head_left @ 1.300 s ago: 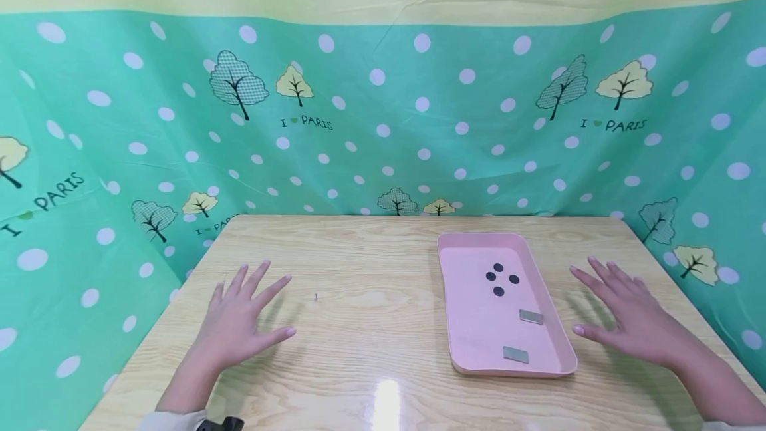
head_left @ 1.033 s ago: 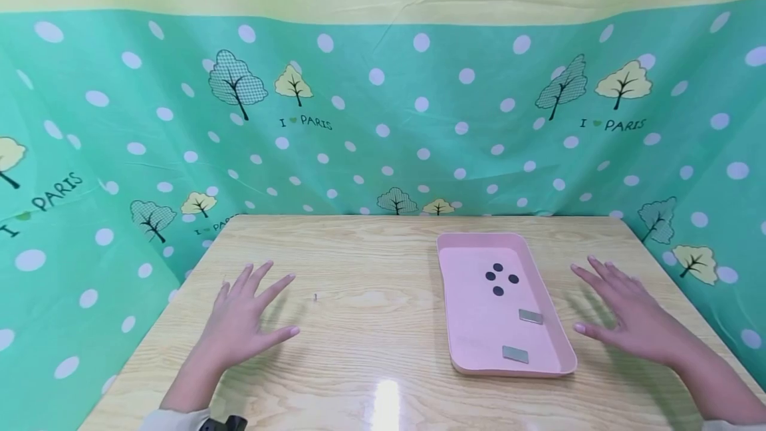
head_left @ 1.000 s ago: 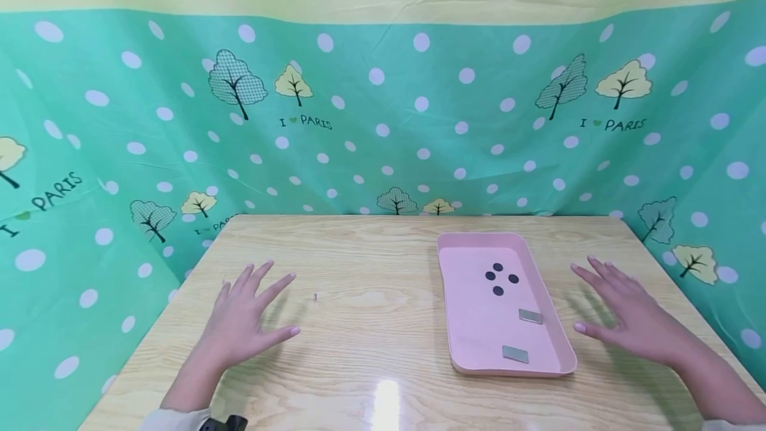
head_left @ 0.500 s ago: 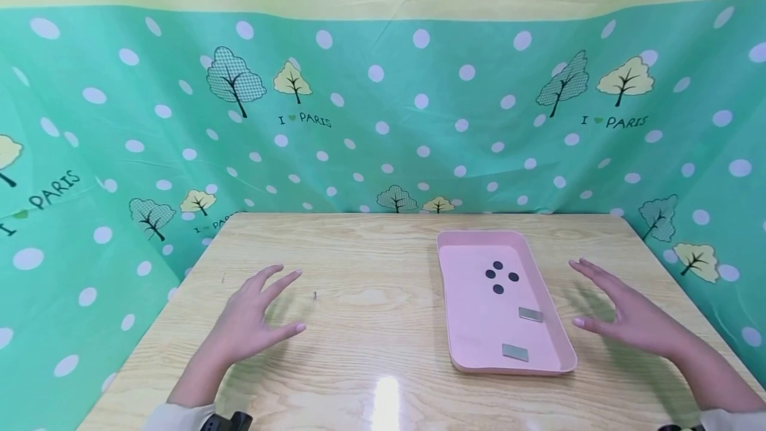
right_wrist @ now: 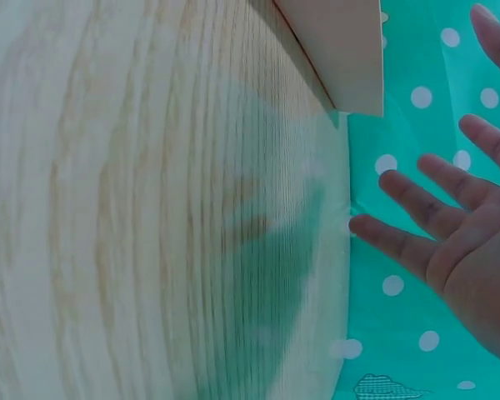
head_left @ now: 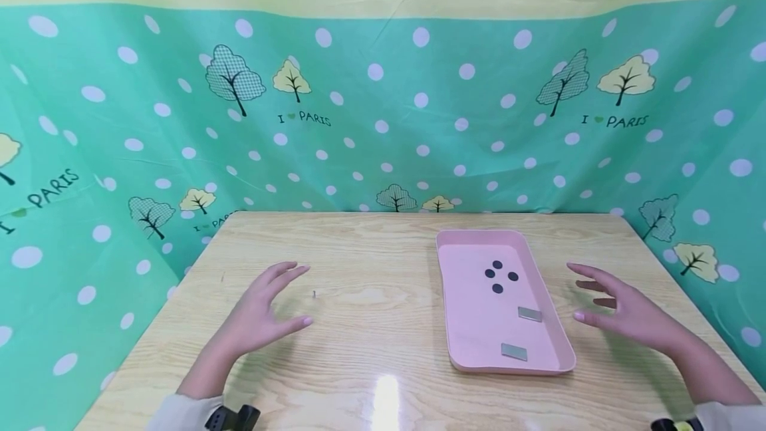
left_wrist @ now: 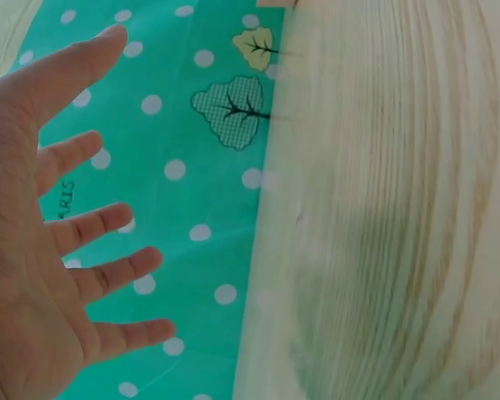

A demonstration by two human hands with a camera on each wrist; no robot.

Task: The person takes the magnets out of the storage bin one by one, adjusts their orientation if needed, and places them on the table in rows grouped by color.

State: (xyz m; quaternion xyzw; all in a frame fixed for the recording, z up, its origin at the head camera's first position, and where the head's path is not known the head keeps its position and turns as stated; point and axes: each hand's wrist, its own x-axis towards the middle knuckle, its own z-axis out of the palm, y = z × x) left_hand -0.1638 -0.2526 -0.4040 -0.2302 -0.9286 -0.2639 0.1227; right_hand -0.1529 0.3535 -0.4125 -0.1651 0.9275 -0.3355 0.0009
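On the right half of the table lies a pink tray (head_left: 473, 324). Several black discs (head_left: 497, 288) are grouped in its far part. Nearer the front, two flat grey rectangular plates, one upper plate (head_left: 529, 314) and one lower plate (head_left: 514, 352), lie apart from each other. My left hand (head_left: 257, 314) hovers over the left side of the table, holding nothing, thumb and fingers spread apart. Right of the tray, my right hand (head_left: 634, 314) hovers with relaxed fingers, touching nothing. Both wrist views show the left palm (left_wrist: 25, 275) and right palm (right_wrist: 483, 267) bare.
The wooden table (head_left: 359, 338) reaches back to a green dotted curtain (head_left: 335, 171) that encloses the back and sides. A tiny dark mark (head_left: 314, 294) shows on the wood near the left fingers. Black straps with devices sit at both wrists, including a left wrist device (head_left: 233, 418).
My left hand has shifted slightly right and turned more side-on, its fingers bending a little. The right hand has also rotated, its fingers curving inward. The tray and its contents stay put.
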